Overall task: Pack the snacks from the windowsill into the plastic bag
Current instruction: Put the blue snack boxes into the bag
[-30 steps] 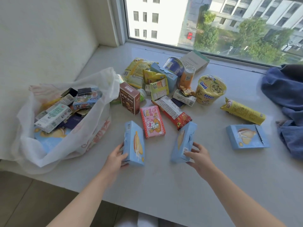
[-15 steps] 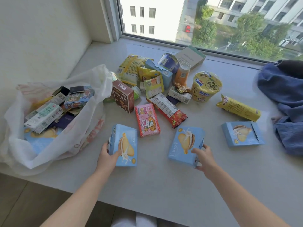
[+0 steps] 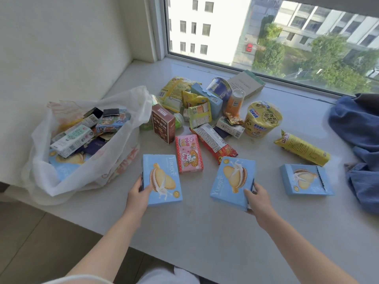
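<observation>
Plastic bag point(image 3: 71, 181) at 9 o'clock on windowsill point(image 3: 205, 232), mouth agape, part-filled. Left hand point(image 3: 137, 196) grasps left blue box point(image 3: 162, 179) at near corner. Snack pile point(image 3: 207, 138) at 12 o'clock, unpacked. Right blue box point(image 3: 233, 181) grasped by right hand point(image 3: 257, 198) (box looks tilted, lifting?). Step: double pick-up. Next: carry both toward 9 o'clock, drop into bag.

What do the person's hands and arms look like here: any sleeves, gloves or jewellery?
The left forearm and right forearm are bare down to the frame edge, with no sleeve showing. The left hand and right hand wear no gloves, and no ring, watch or bracelet is visible. White fabric at the bottom edge is probably the person's clothing.
</observation>
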